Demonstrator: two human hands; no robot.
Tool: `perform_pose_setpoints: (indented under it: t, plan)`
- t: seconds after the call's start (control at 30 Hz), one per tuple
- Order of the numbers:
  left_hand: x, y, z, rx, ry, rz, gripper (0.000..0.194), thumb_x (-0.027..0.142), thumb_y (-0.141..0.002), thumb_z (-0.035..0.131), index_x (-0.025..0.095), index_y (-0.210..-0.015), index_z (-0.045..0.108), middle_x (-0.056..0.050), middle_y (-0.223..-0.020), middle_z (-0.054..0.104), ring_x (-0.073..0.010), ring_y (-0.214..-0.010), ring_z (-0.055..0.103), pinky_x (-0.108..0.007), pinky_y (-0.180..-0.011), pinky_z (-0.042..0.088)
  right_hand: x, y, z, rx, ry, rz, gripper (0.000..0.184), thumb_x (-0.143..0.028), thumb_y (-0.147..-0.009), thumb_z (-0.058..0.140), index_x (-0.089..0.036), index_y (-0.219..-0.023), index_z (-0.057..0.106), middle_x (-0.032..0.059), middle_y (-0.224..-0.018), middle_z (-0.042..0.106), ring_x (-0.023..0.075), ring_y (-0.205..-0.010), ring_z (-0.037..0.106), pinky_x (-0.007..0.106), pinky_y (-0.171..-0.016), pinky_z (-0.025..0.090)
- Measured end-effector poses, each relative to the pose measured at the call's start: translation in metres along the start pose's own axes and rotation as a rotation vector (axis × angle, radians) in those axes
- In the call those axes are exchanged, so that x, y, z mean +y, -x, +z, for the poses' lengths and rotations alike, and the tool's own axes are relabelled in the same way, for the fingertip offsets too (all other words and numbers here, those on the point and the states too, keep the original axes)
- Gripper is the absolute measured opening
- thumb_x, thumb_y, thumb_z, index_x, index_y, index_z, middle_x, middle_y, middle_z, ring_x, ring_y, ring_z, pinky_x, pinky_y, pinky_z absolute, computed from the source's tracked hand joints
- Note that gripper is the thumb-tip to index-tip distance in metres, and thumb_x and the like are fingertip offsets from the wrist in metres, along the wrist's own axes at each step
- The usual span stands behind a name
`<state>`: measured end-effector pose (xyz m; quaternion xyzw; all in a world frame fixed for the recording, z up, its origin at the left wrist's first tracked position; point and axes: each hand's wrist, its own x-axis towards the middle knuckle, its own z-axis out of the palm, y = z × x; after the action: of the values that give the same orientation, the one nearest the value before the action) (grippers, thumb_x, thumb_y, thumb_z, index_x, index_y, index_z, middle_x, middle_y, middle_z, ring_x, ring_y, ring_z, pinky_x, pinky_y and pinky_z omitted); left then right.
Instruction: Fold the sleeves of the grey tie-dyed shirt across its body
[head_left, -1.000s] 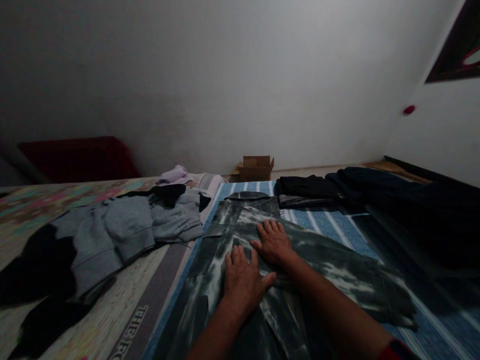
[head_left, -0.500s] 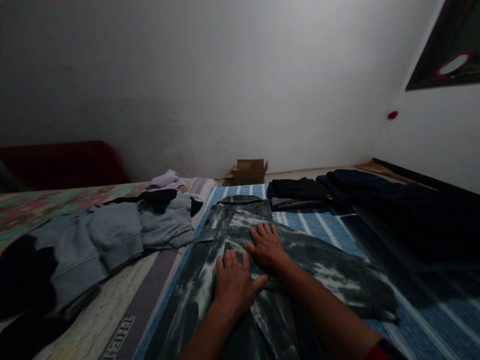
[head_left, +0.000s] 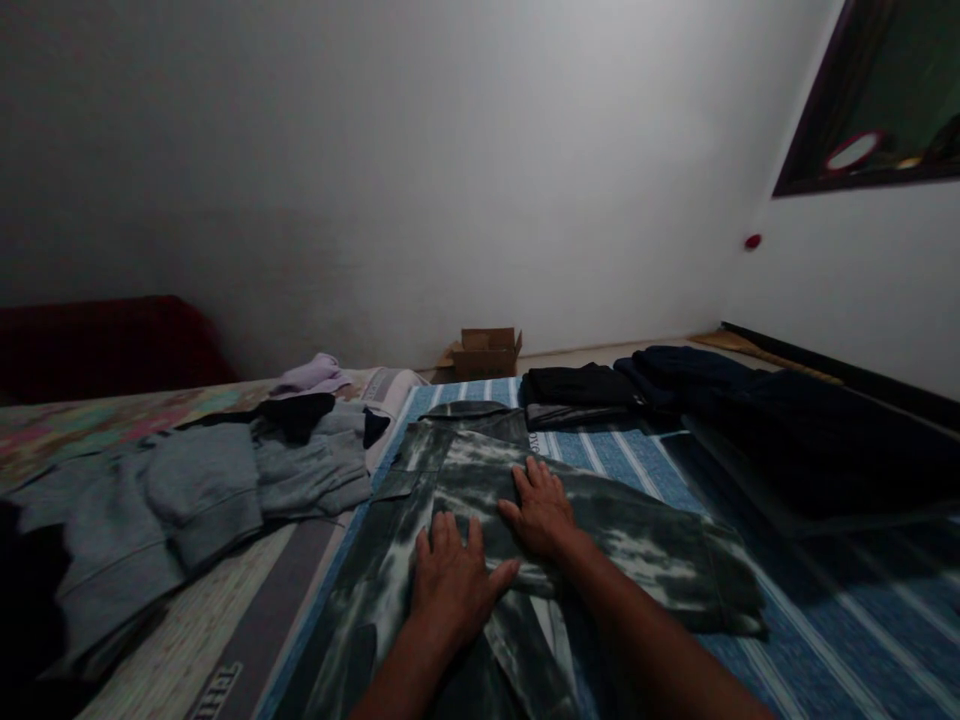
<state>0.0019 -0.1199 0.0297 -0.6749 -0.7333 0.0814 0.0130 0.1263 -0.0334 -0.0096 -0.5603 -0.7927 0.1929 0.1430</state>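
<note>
A dark green and white tie-dye jacket (head_left: 637,560) lies spread on a blue striped sheet (head_left: 840,640), its collar toward the wall. One sleeve is laid across the body and points out to the right. My left hand (head_left: 454,575) rests flat on the jacket's body, fingers stretched and thumb apart. Farther up and to the right, my right hand (head_left: 541,508) lies palm down on the folded-over sleeve, its fingers spread. Neither hand grips the cloth.
Grey sweat clothes (head_left: 202,480) lie loosely on the left, with a lilac garment (head_left: 311,375) behind them. Folded black clothes (head_left: 577,385) and a dark navy pile (head_left: 810,430) sit on the right. By the wall stands an open cardboard box (head_left: 486,352).
The view has turned slightly right, so everything shifts a little left. My right hand has slid slightly along the sleeve; both hands stay flat on the jacket.
</note>
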Motion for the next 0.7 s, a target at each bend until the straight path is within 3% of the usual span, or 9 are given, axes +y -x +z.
perform_pose_setpoints:
  t: [0.37, 0.53, 0.7]
  plan:
    - [-0.003, -0.003, 0.003, 0.006, -0.009, 0.002, 0.08, 0.065, -0.084, 0.035, 0.008, -0.14, 0.045, -0.028, -0.145, 0.036, -0.0401, -0.139, 0.024, -0.054, -0.109, 0.019, 0.017, 0.025, -0.007, 0.005, 0.013, 0.068, 0.07, -0.054, -0.095, 0.031, -0.01, -0.149, 0.027, 0.0177, -0.154, 0.022, 0.0298, -0.143, 0.013, 0.046, -0.115, 0.014]
    - [-0.003, -0.004, -0.002, -0.022, -0.011, 0.003, 0.081, 0.065, -0.083, 0.036, 0.007, -0.14, 0.044, -0.028, -0.145, 0.035, -0.041, -0.139, 0.025, -0.055, -0.108, 0.02, 0.027, 0.039, -0.014, 0.06, 0.03, 0.051, 0.059, -0.047, -0.095, 0.032, -0.012, -0.143, 0.039, 0.0154, -0.149, 0.036, 0.0284, -0.139, 0.028, 0.044, -0.113, 0.02]
    - [-0.005, -0.008, -0.016, -0.059, -0.018, 0.016, 0.08, 0.065, -0.083, 0.037, 0.007, -0.138, 0.047, -0.029, -0.141, 0.043, -0.0425, -0.136, 0.031, -0.058, -0.106, 0.02, 0.056, 0.078, -0.02, 0.128, 0.101, 0.049, 0.05, -0.039, -0.09, 0.044, -0.015, -0.134, 0.05, 0.0131, -0.145, 0.043, 0.0283, -0.137, 0.033, 0.044, -0.113, 0.022]
